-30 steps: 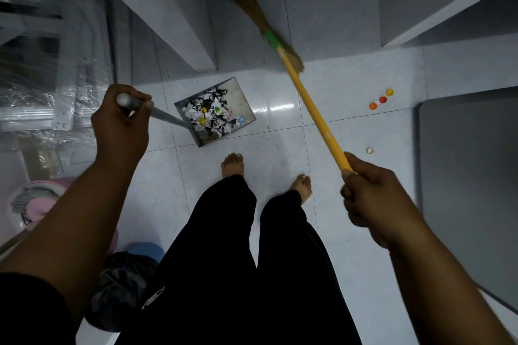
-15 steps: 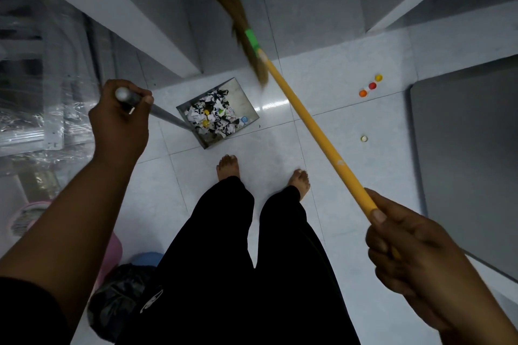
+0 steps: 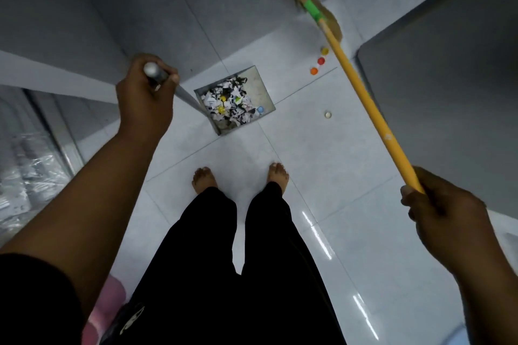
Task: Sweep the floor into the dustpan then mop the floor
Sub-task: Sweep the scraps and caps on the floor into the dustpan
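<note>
Yellow-handled broom [image 3: 364, 92] slants tilted; metal dustpan [image 3: 262, 84] on the floor [image 3: 350, 176] holds paper scraps [image 3: 232, 109].

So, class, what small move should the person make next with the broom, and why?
Probably lower the broom beyond the coloured caps and sweep them toward the dustpan: those caps and a white cap lie loose on the floor, outside the pan.

Trousers [image 3: 224, 260]: black, loose, full length, with a small white mark [image 3: 131, 318] near the left hip.
Top: black short sleeve [image 3: 33, 297] on the left arm.
Forearms, left hand [image 3: 145, 98], right hand [image 3: 445, 213], feet [image 3: 204, 179]: bare.
</note>
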Demonstrator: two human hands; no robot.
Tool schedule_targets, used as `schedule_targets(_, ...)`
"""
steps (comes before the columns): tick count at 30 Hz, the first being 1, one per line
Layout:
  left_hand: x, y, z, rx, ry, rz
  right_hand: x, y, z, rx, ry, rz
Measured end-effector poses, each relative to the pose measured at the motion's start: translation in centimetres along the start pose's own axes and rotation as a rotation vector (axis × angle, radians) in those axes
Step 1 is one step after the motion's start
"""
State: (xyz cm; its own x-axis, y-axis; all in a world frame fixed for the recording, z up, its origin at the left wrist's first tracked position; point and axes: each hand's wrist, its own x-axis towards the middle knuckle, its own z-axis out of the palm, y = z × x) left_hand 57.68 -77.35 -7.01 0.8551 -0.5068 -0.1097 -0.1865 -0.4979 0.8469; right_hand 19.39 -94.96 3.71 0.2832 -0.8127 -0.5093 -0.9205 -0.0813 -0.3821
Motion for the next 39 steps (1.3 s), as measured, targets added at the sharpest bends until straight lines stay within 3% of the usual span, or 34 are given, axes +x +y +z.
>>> schedule_targets(8, 2.8, 5.1, 9.9, 0.013, -0.137, 0.108, 7.7, 3.8, 3.0, 0.183, -0.028, 0.209)
schedule_targets(14, 3.9, 7.5, 14.0, 0.080, -0.141, 0.182, 6.1, 2.9, 4.1, 0.380, -0.203, 0.273)
schedule_targets(19, 4.5, 7.4, 14.6, 0.124, -0.172, 0.169, 0.2, 2.8, -1.0, 0.488, -0.269, 0.241)
schedule_targets(26, 4.8, 7.1, 13.6, 0.092, -0.183, 0.128, -4.2, 4.6, -6.5, 0.360, -0.173, 0.295)
schedule_targets(32, 4.5, 6.7, 11.5, 0.081, -0.189, 0.090, -4.0, 7.7, -4.1, 0.321, -0.103, 0.376)
schedule_targets(39, 2.9, 5.9, 10.6, 0.101, -0.248, 0.122, -3.1, 5.8, -0.3, 0.666, -0.305, 0.477)
